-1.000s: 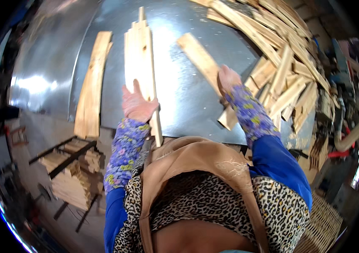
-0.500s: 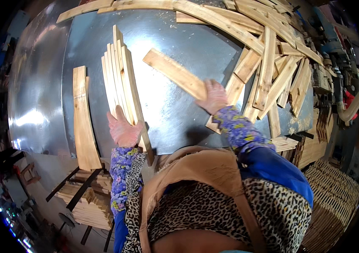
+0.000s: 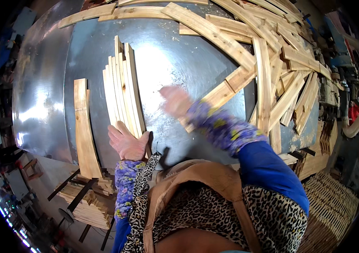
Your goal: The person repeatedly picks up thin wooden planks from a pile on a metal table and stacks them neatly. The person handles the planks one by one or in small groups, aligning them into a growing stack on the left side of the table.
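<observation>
Long, knotted wooden strips (image 3: 123, 97) on the glossy metal bench (image 3: 93, 55) are touched by the wide-spread left hand (image 3: 128, 143); the right hand (image 3: 176, 102) is blurred, its spread indistinguishable.

Beneath the right hand (image 3: 176, 101) we see a surface (image 3: 93, 50) of smooth grey metal, glossy enough to throw white glare, with pale dust-like specks. The slats (image 3: 122, 90) at the left hand (image 3: 128, 143) look like bare, pale wood, matt and knotted, as does the long board (image 3: 84, 135) to that hand's left. Right of the right hand, we find similarly unvarnished-looking wooden strips (image 3: 264, 84). Behind both hands, we notice patterned cloth cuffs (image 3: 230, 126), smooth blue fabric sleeves (image 3: 272, 173) and a dull, creased brown cloth apron (image 3: 200, 175).
</observation>
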Demonstrator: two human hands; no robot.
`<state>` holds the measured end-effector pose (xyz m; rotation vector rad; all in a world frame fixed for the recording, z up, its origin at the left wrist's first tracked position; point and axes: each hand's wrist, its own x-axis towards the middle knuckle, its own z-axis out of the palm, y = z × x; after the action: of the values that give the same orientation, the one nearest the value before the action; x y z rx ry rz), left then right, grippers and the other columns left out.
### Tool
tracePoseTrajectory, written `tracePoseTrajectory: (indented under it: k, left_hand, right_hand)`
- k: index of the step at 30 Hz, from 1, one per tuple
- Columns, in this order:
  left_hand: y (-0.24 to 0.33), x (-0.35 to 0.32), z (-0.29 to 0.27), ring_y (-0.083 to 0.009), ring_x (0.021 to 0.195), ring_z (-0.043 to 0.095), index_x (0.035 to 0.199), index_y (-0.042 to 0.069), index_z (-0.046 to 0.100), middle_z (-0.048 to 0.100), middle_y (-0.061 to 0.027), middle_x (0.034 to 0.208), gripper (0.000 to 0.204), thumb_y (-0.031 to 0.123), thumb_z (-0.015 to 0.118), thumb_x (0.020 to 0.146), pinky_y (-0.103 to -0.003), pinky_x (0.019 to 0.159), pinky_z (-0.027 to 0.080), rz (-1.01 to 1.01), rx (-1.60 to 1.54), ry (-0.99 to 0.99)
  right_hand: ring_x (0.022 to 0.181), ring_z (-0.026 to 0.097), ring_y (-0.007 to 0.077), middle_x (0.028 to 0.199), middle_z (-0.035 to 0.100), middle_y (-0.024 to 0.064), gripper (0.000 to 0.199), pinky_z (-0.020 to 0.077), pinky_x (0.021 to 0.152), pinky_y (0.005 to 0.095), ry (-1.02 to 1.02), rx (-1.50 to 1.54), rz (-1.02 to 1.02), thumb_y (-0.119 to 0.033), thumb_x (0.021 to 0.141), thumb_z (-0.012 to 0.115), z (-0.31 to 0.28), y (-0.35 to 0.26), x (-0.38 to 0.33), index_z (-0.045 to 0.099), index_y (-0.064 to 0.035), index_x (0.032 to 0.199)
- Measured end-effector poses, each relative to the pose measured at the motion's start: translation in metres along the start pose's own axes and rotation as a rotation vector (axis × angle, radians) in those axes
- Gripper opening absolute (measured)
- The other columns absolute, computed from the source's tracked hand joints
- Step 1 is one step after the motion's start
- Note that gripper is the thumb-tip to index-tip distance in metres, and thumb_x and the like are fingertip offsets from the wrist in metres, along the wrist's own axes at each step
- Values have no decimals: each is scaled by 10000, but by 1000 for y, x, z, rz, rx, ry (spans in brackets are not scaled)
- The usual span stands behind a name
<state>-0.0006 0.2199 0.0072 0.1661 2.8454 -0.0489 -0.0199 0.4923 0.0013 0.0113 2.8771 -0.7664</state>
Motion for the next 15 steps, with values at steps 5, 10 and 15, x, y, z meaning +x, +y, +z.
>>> tracePoseTrajectory:
  k: [5, 10, 15]
  left_hand:
    - [4, -5, 11, -535, 1612, 298, 1723, -16, 315, 227, -375, 1767, 1206, 557, 879, 824, -585, 1313, 310, -16, 2, 56]
    - [-6, -3, 17, -566, 1613, 303, 1732, -10, 316, 245, -408, 1759, 1207, 664, 818, 865, -599, 1327, 289, 46, -51, 85]
    - [-8, -1, 23, -563, 1598, 333, 1728, -3, 346, 273, -401, 1756, 1204, 688, 808, 856, -596, 1319, 307, 59, -64, 138]
  right_hand:
    - [1428, 593, 442, 1430, 676, 266, 725, 487, 1182, 542, 339, -433, 646, -309, 957, 721, -78, 204, 42, 509, -126, 1626]
    - [1115, 777, 339, 1214, 791, 205, 528, 640, 968, 443, -149, 55, 607, -265, 987, 698, -38, 177, 37, 642, -91, 1482]
    - [945, 785, 326, 1008, 767, 198, 547, 665, 829, 459, -557, 327, 41, -431, 1081, 631, 51, -41, -54, 585, -1, 1415]
